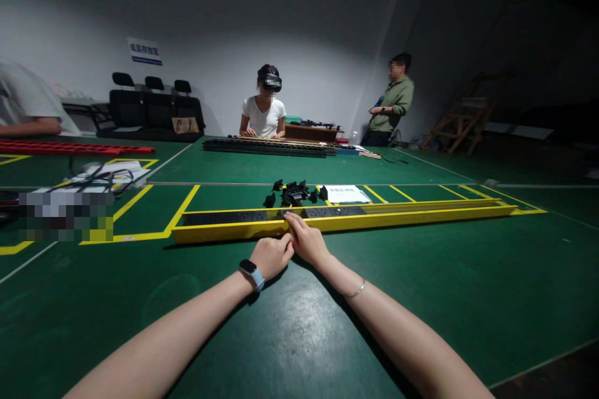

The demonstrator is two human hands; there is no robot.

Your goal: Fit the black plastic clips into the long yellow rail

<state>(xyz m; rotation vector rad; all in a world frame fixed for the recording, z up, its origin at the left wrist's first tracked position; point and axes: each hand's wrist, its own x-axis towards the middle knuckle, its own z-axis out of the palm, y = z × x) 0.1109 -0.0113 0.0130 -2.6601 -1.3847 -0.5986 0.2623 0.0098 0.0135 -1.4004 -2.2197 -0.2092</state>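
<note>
A long yellow rail with black socket modules set in its channel lies across the green floor in front of me. My left hand, with a watch on the wrist, is curled closed at the rail's near edge. My right hand, a thin bracelet on its wrist, rests on the rail with its fingers pressed together on the black strip. The two hands touch each other. What the fingers pinch is hidden. A pile of loose black parts sits just behind the rail.
A white paper sheet lies beside the black parts. Yellow tape lines mark the floor. A seated person works at another long strip; a second person stands at right. Cables and papers, red rails and chairs lie at left.
</note>
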